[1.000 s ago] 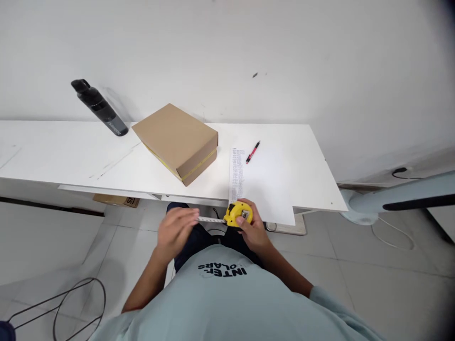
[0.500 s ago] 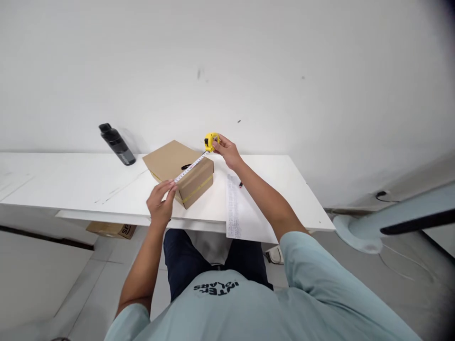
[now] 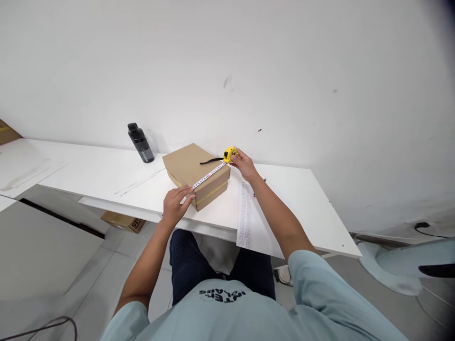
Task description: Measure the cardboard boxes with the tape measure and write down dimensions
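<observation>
A closed cardboard box (image 3: 190,163) with yellow tape round its sides sits on the white table. My right hand (image 3: 244,166) grips the yellow case of a tape measure (image 3: 231,152) at the box's far right corner. From the case, the white marked blade runs along the box's top near its right edge. At the near corner my left hand (image 3: 176,204) holds the blade's end, fingertips on top and thumb against the box's side. The tape measure's black strap lies across the box top.
Left of the box a black bottle (image 3: 141,143) stands near the wall. A written sheet of paper (image 3: 254,222) lies under my right forearm and hangs over the table's (image 3: 298,189) front edge. Another cardboard box (image 3: 122,221) is below the table.
The view has shifted left, so things appear further right. The tape measure case has come down closer to the box top, and the blade now lies flatter along it. Both hands keep their hold.
</observation>
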